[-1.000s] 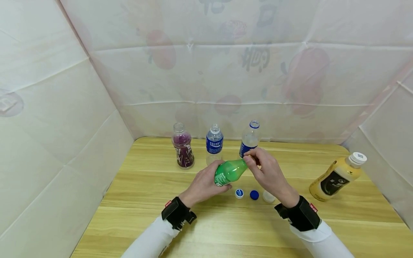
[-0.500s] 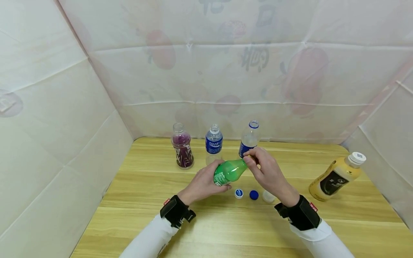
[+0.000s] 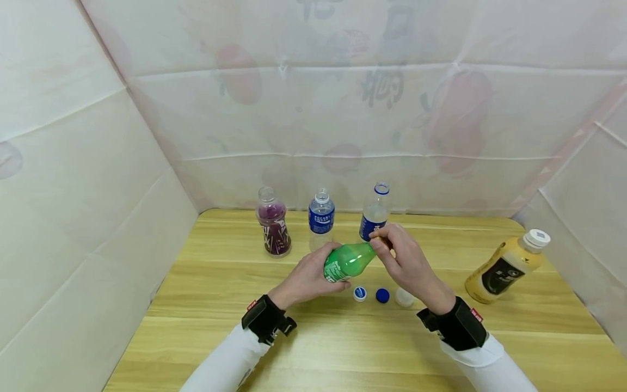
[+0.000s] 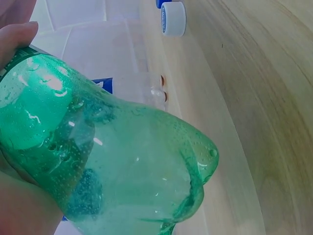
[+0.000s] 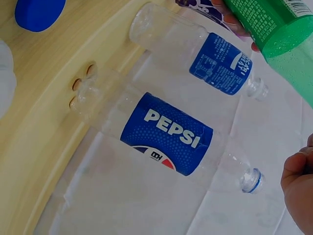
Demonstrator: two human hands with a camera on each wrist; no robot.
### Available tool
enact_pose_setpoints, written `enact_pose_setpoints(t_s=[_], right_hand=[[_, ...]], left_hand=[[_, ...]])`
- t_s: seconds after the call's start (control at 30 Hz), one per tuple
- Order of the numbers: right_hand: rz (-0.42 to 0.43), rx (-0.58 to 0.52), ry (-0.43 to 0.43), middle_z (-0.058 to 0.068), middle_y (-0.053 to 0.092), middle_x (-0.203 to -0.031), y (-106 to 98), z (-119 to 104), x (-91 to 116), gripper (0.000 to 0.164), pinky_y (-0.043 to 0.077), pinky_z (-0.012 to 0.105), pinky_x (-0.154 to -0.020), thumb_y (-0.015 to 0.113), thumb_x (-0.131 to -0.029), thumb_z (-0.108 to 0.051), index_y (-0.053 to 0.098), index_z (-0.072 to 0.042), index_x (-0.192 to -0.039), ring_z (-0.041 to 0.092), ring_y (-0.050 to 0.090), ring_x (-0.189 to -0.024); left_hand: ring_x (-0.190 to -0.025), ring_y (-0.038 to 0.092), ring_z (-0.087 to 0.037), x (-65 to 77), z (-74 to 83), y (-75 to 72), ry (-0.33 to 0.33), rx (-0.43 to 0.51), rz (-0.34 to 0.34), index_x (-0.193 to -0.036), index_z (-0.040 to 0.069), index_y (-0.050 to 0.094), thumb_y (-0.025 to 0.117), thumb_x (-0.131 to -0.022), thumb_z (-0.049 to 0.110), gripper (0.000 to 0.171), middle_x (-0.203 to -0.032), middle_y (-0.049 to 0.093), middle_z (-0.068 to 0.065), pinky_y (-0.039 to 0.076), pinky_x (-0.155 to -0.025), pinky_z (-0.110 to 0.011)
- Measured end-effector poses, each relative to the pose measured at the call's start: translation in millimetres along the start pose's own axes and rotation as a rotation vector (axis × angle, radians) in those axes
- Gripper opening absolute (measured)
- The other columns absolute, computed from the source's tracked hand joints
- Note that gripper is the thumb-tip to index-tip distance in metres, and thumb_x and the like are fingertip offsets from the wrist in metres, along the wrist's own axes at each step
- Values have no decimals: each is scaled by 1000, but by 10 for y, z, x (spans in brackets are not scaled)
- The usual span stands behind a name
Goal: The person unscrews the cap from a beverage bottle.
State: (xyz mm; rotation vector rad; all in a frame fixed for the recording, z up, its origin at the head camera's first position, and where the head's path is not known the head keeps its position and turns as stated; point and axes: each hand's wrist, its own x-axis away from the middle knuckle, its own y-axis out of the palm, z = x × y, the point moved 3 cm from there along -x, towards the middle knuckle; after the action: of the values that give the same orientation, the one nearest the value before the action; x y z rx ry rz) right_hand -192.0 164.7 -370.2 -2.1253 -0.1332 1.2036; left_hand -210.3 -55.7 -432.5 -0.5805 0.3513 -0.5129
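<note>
Sprite bottle (image 3: 349,262), in the head view, is tilted above the surface (image 3: 313,348) between both hands: the left hand (image 3: 311,276) wraps its body, and the right hand (image 3: 404,260) pinches the neck end with curled fingers. Should the left hold loosen, the bottle might slip and scatter the blue cap (image 3: 382,295) and its neighbours below. Fingers cover the mouth, so any cap there can't be made out. In the left wrist view, the thin wall would probably buckle under a hard squeeze; the neck is out of frame. In the right wrist view, a careless elbowing swing could topple the Pepsi bottle (image 5: 166,134); the right hand is cut off.
</note>
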Motion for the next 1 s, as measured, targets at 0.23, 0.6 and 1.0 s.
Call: enact_pose_setpoints(t_s=[0.23,0.6,1.0], right_hand=[[10,9,-47,1,51,-88,0,-7,-6,50,40,25,-63,38,-111,-42,61,2,-110,10,45,-79],[12,-14,-64,0,51,-88,8,-14,-17,49,39,23,-63,39,-111,-42,61,2,-111,10,45,-79],[3,-21,-88,1,52,-89,-1,-25,-32,49,41,27,-63,39,-111,-41,61,3,-112,11,46,-80]], left_hand=[[-105,64,-14,-6,-15,-8,28,15,-26,-145,14,48,88,-82,27,76,-124,65,-2,55,-89,-30],[-101,64,-14,-11,-12,-38,21,59,-66,-144,13,48,88,-81,20,75,-120,66,-3,56,-86,-30],[-101,64,-14,-23,-11,-50,20,89,-86,-143,13,48,87,-81,17,74,-120,66,-1,56,-87,-31]])
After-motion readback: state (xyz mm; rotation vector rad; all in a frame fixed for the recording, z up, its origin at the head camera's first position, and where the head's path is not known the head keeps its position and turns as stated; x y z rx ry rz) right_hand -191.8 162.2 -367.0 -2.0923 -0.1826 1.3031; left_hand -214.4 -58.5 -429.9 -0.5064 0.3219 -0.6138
